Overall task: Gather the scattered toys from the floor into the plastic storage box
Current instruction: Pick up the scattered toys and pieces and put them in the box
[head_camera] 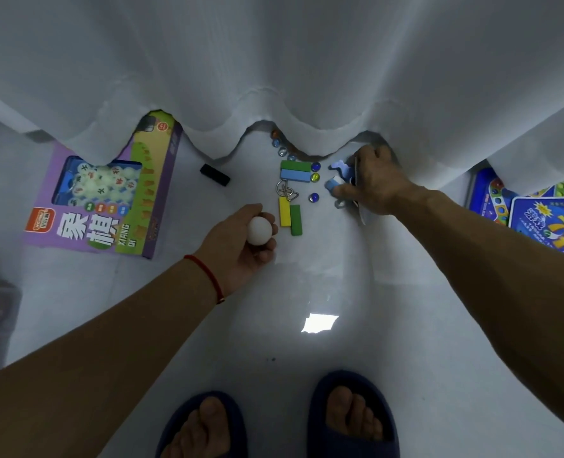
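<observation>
White pleated curtain hangs over pale floor; scattered toys lie along its hem. Left hand cups a white plastic ball (likely freeing the other to collect), right hand curls round small blue toy pieces

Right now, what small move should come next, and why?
Probably close the right hand on the blue pieces at its fingers and lift them; the left hand holds the ball, so it can hardly take more.
</observation>
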